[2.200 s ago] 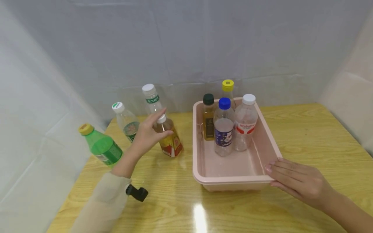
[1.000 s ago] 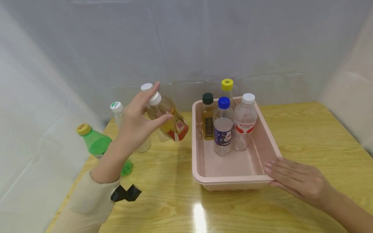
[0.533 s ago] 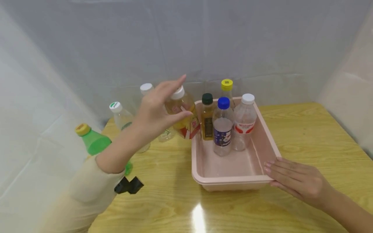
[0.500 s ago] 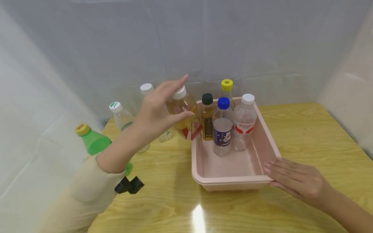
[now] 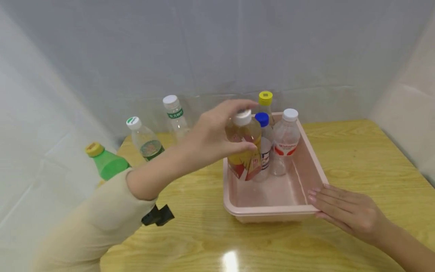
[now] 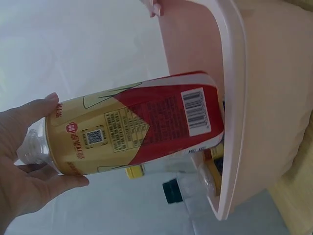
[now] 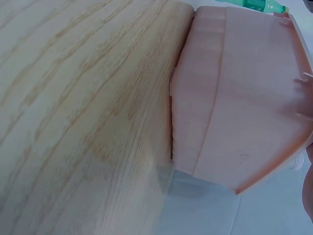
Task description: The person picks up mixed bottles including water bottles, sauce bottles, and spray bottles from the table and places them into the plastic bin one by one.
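Observation:
My left hand (image 5: 212,132) grips a plastic drink bottle (image 6: 142,122) with a gold and red label near its white cap, thumb and fingers around the neck end. The bottle is over the left part of a pink plastic tub (image 5: 275,209), its base below the rim level in the head view. Inside the tub stand a blue-capped bottle (image 5: 266,147), a white-capped bottle with a red label (image 5: 285,147) and a yellow-capped bottle (image 5: 265,99). A dark-green-capped bottle (image 6: 172,191) is hidden from the head view. My right hand (image 5: 350,211) holds the tub's near right corner, fingertips over the rim.
Left of the tub, on the wooden table (image 5: 190,234), are a green bottle with a yellow cap (image 5: 108,162), a clear bottle with a white-and-green cap (image 5: 147,141) and a white-capped clear bottle (image 5: 176,117). A pale sheet (image 5: 210,49) hangs behind the table.
My left hand has taken the gold and red bottle, lifted it off the table and carried it right, over the tub. My right hand stays on the tub's corner.

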`<state>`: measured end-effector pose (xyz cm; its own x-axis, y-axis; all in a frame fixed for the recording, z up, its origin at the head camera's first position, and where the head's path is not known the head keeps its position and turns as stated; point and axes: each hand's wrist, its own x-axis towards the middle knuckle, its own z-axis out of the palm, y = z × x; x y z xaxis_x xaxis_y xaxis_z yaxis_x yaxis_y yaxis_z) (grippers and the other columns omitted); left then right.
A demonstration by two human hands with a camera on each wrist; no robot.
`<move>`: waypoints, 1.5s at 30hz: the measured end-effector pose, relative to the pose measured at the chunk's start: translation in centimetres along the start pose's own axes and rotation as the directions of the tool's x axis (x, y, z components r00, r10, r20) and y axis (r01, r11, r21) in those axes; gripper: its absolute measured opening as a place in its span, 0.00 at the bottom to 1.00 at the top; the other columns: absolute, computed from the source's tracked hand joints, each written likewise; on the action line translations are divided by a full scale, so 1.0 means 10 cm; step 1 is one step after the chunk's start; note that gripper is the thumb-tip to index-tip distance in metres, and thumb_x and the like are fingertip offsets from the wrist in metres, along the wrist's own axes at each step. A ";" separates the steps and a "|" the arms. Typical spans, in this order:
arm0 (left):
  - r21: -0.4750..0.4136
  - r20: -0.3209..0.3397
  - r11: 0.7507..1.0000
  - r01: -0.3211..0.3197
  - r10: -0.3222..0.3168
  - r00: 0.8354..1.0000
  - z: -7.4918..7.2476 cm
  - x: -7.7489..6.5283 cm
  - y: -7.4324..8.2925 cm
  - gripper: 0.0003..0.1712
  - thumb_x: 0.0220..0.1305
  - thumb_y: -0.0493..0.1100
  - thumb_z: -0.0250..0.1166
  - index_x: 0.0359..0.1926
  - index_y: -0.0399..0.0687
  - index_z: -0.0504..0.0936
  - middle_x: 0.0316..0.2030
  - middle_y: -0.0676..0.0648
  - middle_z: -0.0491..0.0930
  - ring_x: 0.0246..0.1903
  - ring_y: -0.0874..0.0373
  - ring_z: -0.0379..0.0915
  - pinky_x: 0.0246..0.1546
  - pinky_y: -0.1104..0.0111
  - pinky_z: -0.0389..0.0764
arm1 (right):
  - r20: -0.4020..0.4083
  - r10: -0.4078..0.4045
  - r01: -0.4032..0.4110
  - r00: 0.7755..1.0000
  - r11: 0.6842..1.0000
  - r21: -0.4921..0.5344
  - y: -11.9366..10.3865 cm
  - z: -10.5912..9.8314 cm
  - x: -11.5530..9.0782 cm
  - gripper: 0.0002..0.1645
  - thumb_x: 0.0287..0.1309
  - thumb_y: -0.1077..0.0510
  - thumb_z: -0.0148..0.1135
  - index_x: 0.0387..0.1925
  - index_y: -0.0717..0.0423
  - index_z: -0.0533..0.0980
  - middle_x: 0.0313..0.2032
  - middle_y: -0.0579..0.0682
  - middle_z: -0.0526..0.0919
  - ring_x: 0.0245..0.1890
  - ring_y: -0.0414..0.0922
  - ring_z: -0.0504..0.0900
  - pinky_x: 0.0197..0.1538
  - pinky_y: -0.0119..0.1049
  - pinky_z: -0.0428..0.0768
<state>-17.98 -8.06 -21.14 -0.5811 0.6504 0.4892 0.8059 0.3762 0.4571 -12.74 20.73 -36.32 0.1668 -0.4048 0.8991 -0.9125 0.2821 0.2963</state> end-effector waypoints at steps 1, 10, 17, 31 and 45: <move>-0.033 0.025 0.999 0.020 -0.020 0.999 0.02 0.01 0.02 0.39 0.48 0.38 0.75 0.61 0.39 0.68 0.55 0.42 0.73 0.40 0.58 0.76 0.37 0.72 0.83 | 0.001 0.002 -0.002 1.000 1.000 0.002 0.00 0.00 0.00 0.14 0.62 0.58 0.60 0.39 0.67 0.83 0.39 0.61 0.85 0.46 0.50 0.84 0.56 0.38 0.78; -0.027 0.230 0.995 0.098 -0.089 0.969 0.28 0.22 0.12 0.40 0.47 0.43 0.76 0.60 0.42 0.67 0.60 0.47 0.70 0.56 0.60 0.68 0.55 0.77 0.72 | 0.014 0.013 -0.013 1.000 1.000 0.003 -0.01 -0.01 -0.02 0.15 0.62 0.58 0.60 0.40 0.67 0.83 0.39 0.61 0.85 0.47 0.49 0.84 0.57 0.37 0.78; -0.027 0.373 0.999 0.034 -0.022 0.927 0.58 0.41 0.10 0.40 0.49 0.43 0.74 0.60 0.41 0.65 0.57 0.46 0.70 0.57 0.61 0.66 0.56 0.82 0.67 | 0.012 0.032 -0.032 0.999 0.999 -0.019 -0.02 -0.05 -0.05 0.15 0.62 0.57 0.60 0.39 0.66 0.83 0.39 0.59 0.86 0.46 0.48 0.84 0.57 0.36 0.77; 0.031 0.468 0.999 0.013 -0.026 0.883 1.00 0.53 -0.21 0.39 0.51 0.45 0.73 0.59 0.39 0.62 0.52 0.46 0.71 0.54 0.61 0.68 0.55 0.81 0.68 | 0.012 0.023 -0.023 1.000 1.000 -0.004 0.00 -0.05 -0.06 0.15 0.62 0.57 0.60 0.39 0.66 0.83 0.38 0.60 0.86 0.46 0.47 0.84 0.57 0.36 0.77; 0.018 0.558 0.999 0.035 -0.039 0.829 1.24 0.67 -0.40 0.39 0.51 0.43 0.72 0.59 0.42 0.61 0.54 0.48 0.69 0.52 0.64 0.66 0.52 0.85 0.66 | 0.000 0.035 -0.035 0.999 0.999 -0.003 0.00 -0.04 -0.05 0.14 0.62 0.57 0.60 0.39 0.65 0.84 0.38 0.58 0.86 0.46 0.46 0.84 0.57 0.35 0.77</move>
<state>-23.74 3.00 -28.91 -0.4501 0.8926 -0.0268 0.7872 0.4107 0.4601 -12.65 21.23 -36.61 0.1346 -0.3949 0.9088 -0.9165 0.2990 0.2657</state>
